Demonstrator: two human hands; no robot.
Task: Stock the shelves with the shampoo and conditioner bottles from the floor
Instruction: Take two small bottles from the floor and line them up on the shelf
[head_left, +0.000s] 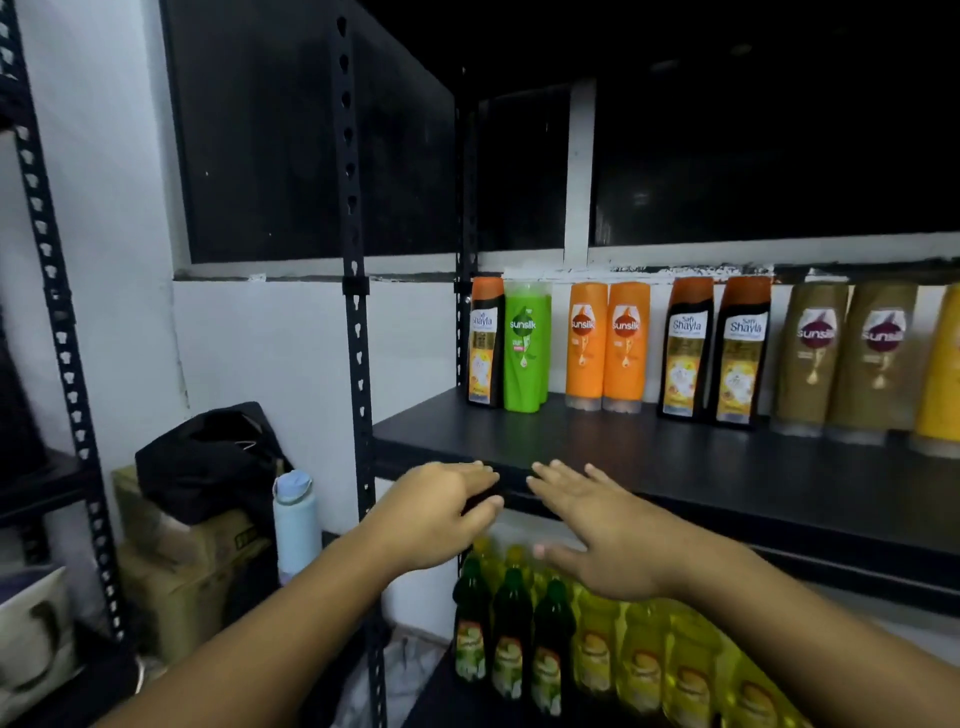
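Shampoo and conditioner bottles (626, 345): none is held at this moment. All those in view stand at the back of the upper shelf, and any stock on the floor lies outside the picture. Nearest, the left hand (441, 519) and right hand (608, 535) reach forward side by side, near each other but apart. Both have their fingers loose and extended and grasp nothing. Their fingertips lie over the front edge of the shelf board (675, 462); contact with it cannot be confirmed. Below the hands, a lower tier carries packed yellow bottles (644, 654) and dark green bottles (511, 618), judged a different product and no part of this job. Left of the rack's front post (356, 322) stand a pale blue flask (296, 519), a black bag (208, 462) and a cardboard box (182, 566). Farthest, one upright row runs along the wall: a black-and-orange bottle (487, 343) touching a green bottle (527, 345), an orange pair, a black-and-orange pair (714, 351), a brown pair (847, 361), and a yellow bottle (943, 369) cut off by the right edge. Assessment: the work stands between placements, with both hands free. The next move calls for going down to the floor for another bottle, then setting it upright in a gap or ahead of the row without toppling its neighbours.
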